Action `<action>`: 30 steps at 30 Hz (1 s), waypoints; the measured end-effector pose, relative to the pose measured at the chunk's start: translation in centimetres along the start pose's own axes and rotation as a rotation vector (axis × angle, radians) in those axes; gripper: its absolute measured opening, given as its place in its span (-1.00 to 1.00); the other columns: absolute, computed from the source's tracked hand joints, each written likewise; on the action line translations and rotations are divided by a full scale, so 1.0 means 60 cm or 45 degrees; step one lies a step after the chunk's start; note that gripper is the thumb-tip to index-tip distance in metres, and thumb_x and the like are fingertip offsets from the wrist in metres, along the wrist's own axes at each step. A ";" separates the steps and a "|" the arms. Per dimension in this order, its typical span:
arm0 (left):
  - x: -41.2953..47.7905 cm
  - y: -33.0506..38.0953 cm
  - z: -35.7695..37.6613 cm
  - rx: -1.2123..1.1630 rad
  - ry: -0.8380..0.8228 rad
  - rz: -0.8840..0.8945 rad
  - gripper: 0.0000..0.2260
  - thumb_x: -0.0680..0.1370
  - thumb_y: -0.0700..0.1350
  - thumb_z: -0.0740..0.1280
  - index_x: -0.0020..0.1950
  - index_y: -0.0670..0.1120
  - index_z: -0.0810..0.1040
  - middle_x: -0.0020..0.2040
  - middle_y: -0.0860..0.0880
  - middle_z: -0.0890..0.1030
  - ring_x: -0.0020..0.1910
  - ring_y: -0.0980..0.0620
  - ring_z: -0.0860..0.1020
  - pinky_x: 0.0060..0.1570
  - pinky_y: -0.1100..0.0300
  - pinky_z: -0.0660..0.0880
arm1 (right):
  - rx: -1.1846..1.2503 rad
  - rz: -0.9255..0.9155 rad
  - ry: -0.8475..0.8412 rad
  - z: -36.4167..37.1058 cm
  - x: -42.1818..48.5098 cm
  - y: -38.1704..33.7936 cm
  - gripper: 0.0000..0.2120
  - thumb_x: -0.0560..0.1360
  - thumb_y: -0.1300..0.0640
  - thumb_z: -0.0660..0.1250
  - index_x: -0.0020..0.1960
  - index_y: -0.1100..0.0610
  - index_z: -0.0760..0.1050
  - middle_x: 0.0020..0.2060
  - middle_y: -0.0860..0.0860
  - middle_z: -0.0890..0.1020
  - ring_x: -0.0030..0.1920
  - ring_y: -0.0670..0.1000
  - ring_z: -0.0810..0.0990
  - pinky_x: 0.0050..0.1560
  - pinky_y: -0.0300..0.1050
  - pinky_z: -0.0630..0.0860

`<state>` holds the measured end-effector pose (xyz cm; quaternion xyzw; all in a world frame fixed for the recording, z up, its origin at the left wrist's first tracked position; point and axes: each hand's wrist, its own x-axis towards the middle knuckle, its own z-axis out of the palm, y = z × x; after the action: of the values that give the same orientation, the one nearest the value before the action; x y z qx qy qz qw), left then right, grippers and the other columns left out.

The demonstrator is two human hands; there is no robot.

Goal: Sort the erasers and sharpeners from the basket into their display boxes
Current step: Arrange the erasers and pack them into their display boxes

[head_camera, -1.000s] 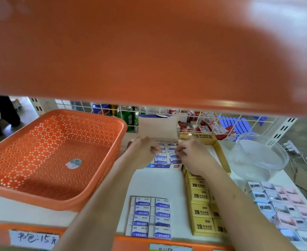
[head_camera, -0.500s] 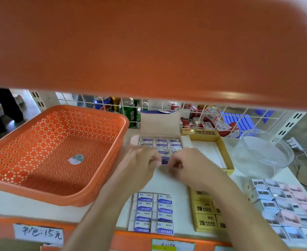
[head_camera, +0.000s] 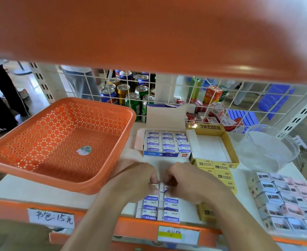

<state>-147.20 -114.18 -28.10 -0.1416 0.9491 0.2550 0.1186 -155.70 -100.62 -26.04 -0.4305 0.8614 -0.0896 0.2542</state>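
Both hands met at the near middle of the white shelf board [head_camera: 22,187], knuckles almost touching. The left hand [head_camera: 136,180] and right hand [head_camera: 187,182] each had fingers curled and pinched on the far end of a loose block of blue-and-white paper-wrapped erasers [head_camera: 158,208] by the near edge. The hands hid that end of the block.

A blurred orange upper shelf [head_camera: 149,33] blocked the whole top of the view. At left sat a big orange perforated plastic basket [head_camera: 62,105], a round sticker [head_camera: 84,149] on its floor. A white wire grid [head_camera: 239,98] closed the far side, with drink cans [head_camera: 129,93] behind it.

Far right stood a clear round plastic tub [head_camera: 270,149]; nearer on the right lay a block of small pink, blue and white sharpener boxes [head_camera: 285,200].

Far of the hands stood the blue-and-white cardboard eraser display box [head_camera: 167,154], lid up, filled with rows of erasers. Touching its right side was an open yellow cardboard 2B display box [head_camera: 230,147]. A row of yellow 2B erasers [head_camera: 221,176] ran from it toward the near edge, partly covered by the right forearm.

A handwritten white paper price label [head_camera: 51,217] stuck to the orange front rail.
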 end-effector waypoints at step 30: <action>0.151 -0.038 -0.019 -0.065 0.982 0.161 -0.69 0.46 -0.27 0.33 -0.42 -0.01 0.38 -0.41 0.01 0.42 -0.46 0.03 0.42 -0.37 0.19 0.45 | 0.068 0.098 0.519 -0.062 0.123 0.044 -0.74 0.58 0.22 0.21 0.21 0.11 0.58 0.18 0.05 0.59 0.16 0.04 0.52 0.20 -0.07 0.46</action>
<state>-155.06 -118.52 -30.87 -0.1713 0.9242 0.2135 -0.2663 -163.16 -105.06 -26.51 -0.3633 0.9081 -0.1878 0.0893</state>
